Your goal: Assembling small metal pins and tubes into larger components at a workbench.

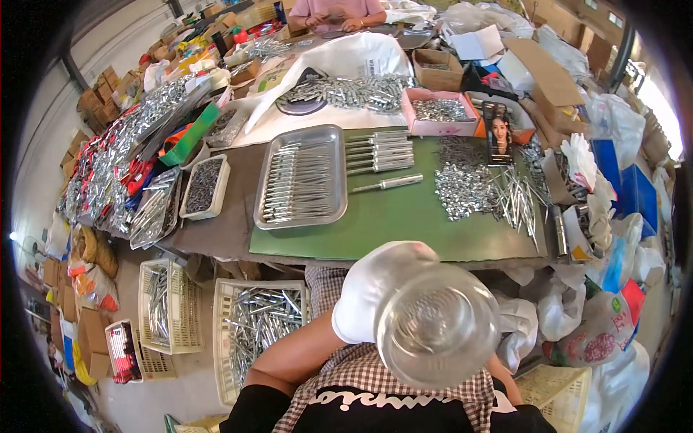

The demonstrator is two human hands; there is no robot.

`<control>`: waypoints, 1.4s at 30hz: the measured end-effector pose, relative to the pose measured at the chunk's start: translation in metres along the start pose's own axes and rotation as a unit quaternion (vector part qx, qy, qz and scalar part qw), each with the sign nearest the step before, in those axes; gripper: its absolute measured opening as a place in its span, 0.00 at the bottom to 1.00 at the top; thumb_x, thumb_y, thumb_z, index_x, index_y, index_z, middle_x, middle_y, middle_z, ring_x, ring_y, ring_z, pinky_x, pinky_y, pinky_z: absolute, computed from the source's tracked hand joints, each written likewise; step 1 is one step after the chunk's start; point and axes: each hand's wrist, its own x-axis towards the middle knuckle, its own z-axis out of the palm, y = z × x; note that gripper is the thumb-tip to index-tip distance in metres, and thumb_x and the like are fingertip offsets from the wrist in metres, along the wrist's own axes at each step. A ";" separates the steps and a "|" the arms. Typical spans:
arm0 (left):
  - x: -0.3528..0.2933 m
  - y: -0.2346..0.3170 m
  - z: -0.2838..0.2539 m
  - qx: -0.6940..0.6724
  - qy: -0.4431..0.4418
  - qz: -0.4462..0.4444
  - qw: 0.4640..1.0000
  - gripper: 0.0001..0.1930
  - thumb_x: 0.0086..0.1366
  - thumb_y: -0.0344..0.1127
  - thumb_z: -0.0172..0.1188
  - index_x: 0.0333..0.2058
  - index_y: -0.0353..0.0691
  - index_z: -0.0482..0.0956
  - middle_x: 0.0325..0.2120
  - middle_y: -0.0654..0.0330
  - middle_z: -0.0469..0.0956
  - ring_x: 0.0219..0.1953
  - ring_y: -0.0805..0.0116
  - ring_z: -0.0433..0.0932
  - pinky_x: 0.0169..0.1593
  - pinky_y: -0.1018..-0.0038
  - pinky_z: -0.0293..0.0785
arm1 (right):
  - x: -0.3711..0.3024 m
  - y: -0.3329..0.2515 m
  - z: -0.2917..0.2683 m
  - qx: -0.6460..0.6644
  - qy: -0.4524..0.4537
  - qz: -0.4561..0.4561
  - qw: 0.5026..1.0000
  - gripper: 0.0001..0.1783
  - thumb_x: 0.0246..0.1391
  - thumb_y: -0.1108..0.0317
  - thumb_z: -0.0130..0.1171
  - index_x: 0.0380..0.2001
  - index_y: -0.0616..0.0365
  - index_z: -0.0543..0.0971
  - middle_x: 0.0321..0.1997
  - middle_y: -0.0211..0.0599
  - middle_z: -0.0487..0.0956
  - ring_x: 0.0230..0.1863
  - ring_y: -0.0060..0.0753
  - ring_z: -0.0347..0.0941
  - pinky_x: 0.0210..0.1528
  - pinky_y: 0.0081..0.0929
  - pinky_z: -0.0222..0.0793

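My left hand [377, 283], in a white glove, is closed round a clear glass vessel [438, 328]. The vessel is held up close, its round base facing me. Part of my right forearm [505, 380] shows beside the vessel; the right hand itself is hidden behind it. Beyond my hands, a metal tray [339, 184] holds rows of slim metal rods with pointed ends [297, 184]. A stack of similar metal pieces [380, 150] lies right of the tray, with a single one [388, 182] in front. All rest on a green mat [346, 244].
Small metal parts [462, 189] and loose rods [516, 206] are heaped at the mat's right. A pink box [408, 115] of metal parts stands behind. Plastic crates [224, 339] of metal pieces sit below at left. A co-worker [338, 13] sits across the table.
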 end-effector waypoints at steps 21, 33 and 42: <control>0.011 0.053 -0.030 0.472 -0.011 0.466 0.748 0.21 0.54 0.42 0.62 0.40 0.30 0.78 0.39 0.47 0.79 0.41 0.46 0.79 0.48 0.59 0.73 | 0.011 0.015 -0.005 0.363 -0.033 0.057 0.930 0.19 0.62 0.58 0.51 0.48 0.62 0.72 0.45 0.41 0.77 0.45 0.39 0.76 0.41 0.40 0.81; 0.000 0.096 -0.019 0.494 0.045 0.565 0.659 0.19 0.51 0.42 0.63 0.38 0.33 0.78 0.40 0.44 0.79 0.40 0.43 0.79 0.45 0.56 0.74 | 0.014 0.041 -0.027 0.372 0.011 0.087 0.924 0.25 0.60 0.49 0.44 0.51 0.54 0.73 0.49 0.41 0.77 0.48 0.42 0.74 0.42 0.53 0.76; 0.005 0.110 -0.027 0.500 0.059 0.663 0.553 0.17 0.51 0.40 0.64 0.37 0.34 0.78 0.40 0.43 0.79 0.40 0.41 0.79 0.45 0.52 0.74 | 0.005 0.017 0.002 -0.275 0.015 -0.171 0.946 0.26 0.57 0.50 0.55 0.50 0.59 0.70 0.45 0.39 0.76 0.46 0.39 0.74 0.42 0.43 0.76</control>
